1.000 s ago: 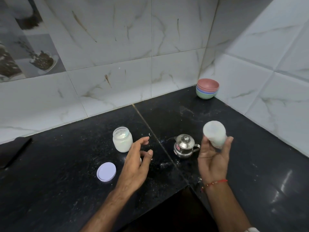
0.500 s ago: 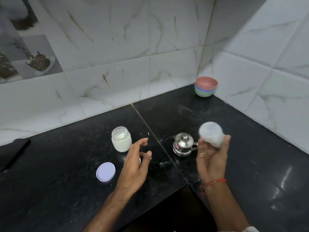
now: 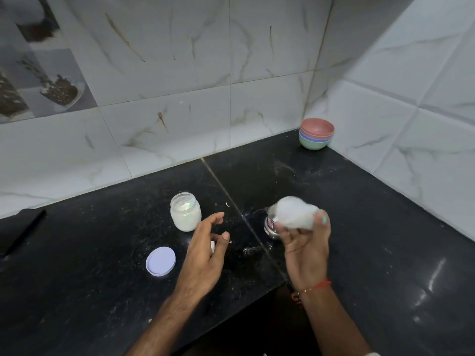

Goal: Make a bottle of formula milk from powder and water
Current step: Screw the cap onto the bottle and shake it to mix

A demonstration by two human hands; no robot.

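Bottle (image 3: 295, 213) was in the right hand (image 3: 305, 249), held up off the counter, tipped on its side and motion-blurred; looked milky white, contents not readable. Fingers (image 3: 320, 222) wrapped around its right end, thumb on the near side, so a closed grasp on the bottle. A bit of teal showed at the fingertips; couldn't tell what it belonged to.

Directly behind the bottle, mostly hidden by it, sat a small steel pot (image 3: 270, 227) on the counter, red label visible on its left side. Lid and spout not visible.

Left hand (image 3: 205, 255) hovered above the counter left of the bottle, palm turned inward, fingers loosely curled and spread, gripping nothing as far as I could tell. A small white bit showed just behind its fingers; unclear what.

Powder jar (image 3: 185, 211) stood upright and uncapped beyond the left hand, white powder filling most of it. Its pale lilac lid (image 3: 161, 260) lay flat on the counter nearer the camera, apart from the jar, left of the left wrist.

Black stone counter (image 3: 77, 291) was speckled with spilled powder, heaviest between the two hands near the slab seam.

Stack of bowls (image 3: 316, 133) sat in the far right corner against the marble-look wall tiles (image 3: 167, 60), pink on top, blue and green under. Red thread bracelet (image 3: 312, 289) on the right wrist. Dark flat object (image 3: 20, 232) at the left edge, can't identify.
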